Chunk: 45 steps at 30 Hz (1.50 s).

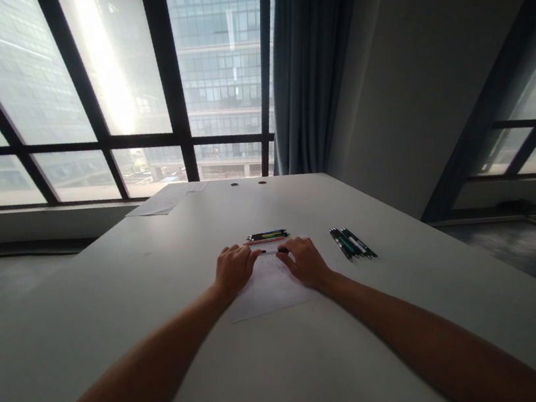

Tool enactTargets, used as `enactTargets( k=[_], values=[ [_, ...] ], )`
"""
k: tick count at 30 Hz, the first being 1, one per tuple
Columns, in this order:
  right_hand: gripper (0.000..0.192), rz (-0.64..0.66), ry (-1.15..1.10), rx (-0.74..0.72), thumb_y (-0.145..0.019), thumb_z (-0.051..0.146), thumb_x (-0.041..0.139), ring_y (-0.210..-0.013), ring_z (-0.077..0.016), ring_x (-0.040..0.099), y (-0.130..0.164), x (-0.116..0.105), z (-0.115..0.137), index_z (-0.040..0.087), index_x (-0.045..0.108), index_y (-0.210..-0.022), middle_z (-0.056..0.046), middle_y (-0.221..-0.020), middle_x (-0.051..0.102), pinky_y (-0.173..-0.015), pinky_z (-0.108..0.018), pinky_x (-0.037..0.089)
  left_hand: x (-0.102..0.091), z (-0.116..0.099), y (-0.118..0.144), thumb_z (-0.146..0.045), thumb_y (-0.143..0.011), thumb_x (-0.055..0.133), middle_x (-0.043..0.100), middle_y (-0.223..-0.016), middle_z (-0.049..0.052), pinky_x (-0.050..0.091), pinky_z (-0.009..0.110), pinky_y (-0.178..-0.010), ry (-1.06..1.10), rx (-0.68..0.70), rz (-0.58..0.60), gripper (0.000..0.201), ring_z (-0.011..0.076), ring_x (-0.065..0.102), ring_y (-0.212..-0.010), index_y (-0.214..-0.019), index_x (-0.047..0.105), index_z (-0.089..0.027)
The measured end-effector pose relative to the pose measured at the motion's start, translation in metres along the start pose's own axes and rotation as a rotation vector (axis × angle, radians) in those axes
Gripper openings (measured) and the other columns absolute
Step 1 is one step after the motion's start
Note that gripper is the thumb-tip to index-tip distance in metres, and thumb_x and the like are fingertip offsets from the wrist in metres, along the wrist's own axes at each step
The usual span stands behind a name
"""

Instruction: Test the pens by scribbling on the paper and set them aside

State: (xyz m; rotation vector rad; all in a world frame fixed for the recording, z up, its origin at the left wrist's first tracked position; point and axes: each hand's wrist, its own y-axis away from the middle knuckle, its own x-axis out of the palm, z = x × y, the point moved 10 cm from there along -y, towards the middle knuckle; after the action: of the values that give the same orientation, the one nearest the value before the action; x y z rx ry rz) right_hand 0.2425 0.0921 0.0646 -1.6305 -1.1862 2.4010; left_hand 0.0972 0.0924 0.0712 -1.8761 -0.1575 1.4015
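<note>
Between my two hands a pen [270, 251] with a white barrel and dark ends is held level above a sheet of paper [268, 294]. My left hand [234, 269] pinches its left end, and my right hand [304, 261] grips the dark right end. Faint marks show on the paper below the pen. Just beyond my fingers several pens [267, 235] lie side by side, dark ones with blue and yellow-green parts and a pinkish one nearest. To the right of my right hand rests another group of dark pens [352, 243], one with a green part.
The white table [161, 296] stretches away to large windows [223, 61]. More papers [163, 200] lie at its far left, and two round dark inserts [262, 182] sit near the far edge. A dark curtain [313, 61] hangs behind the far right end.
</note>
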Motion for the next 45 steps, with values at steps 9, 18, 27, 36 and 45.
enactTargets(
  k=[9,18,27,36,45],
  values=[
    [0.019,-0.008,0.005,0.155,-0.095,0.027,0.048,-0.094,-0.0227,0.059,0.0,0.006,-0.026,0.018,0.064,-0.098,-0.009,-0.098,0.069,-0.084,-0.035,0.036,-0.004,0.018,0.003,-0.049,-0.095,0.045,0.073,-0.089,0.0,0.047,0.029,-0.067,0.27,-0.186,-0.048,0.036,0.0163,0.066,-0.069,-0.119,0.051,-0.023],
    [0.025,-0.232,-0.185,0.315,-0.092,0.025,0.039,-0.088,-0.0223,0.06,0.006,-0.006,-0.059,0.02,0.057,-0.109,-0.006,-0.091,0.068,-0.083,-0.034,0.04,0.024,0.012,0.003,-0.039,-0.078,0.069,0.074,-0.098,0.006,0.049,0.043,-0.085,0.102,-0.059,0.132,0.018,0.0275,0.065,-0.096,-0.088,0.07,-0.024],
    [0.021,-0.052,-0.151,-0.002,-0.09,0.019,0.05,-0.095,-0.0217,0.06,0.002,0.003,-0.013,0.019,0.059,-0.109,-0.008,-0.102,0.068,-0.087,-0.036,0.041,0.0,0.009,0.001,-0.04,-0.092,0.055,0.071,-0.102,0.008,0.049,0.04,-0.086,0.309,-0.043,-0.075,0.033,0.0222,0.064,-0.093,-0.117,0.058,-0.019],
    [0.017,-0.069,-0.026,-0.003,-0.084,0.018,0.06,-0.091,-0.0226,0.062,0.001,-0.007,-0.001,0.021,0.07,-0.097,-0.007,-0.095,0.071,-0.083,-0.036,0.043,-0.02,-0.056,0.014,-0.03,-0.098,0.042,0.071,-0.092,0.007,0.046,0.035,-0.084,0.298,0.513,-0.024,0.027,0.0185,0.062,-0.088,-0.111,0.064,-0.021],
    [0.054,0.006,-0.158,-0.019,-0.083,0.015,0.048,-0.08,-0.0185,0.066,0.003,0.001,0.005,0.021,0.05,-0.137,-0.006,-0.109,0.071,-0.082,-0.033,0.049,-0.007,-0.073,0.023,-0.02,-0.097,0.036,0.069,-0.101,0.008,0.045,0.037,-0.084,0.189,0.649,0.093,0.036,0.0199,0.058,-0.095,-0.12,0.062,-0.028]
  ],
)
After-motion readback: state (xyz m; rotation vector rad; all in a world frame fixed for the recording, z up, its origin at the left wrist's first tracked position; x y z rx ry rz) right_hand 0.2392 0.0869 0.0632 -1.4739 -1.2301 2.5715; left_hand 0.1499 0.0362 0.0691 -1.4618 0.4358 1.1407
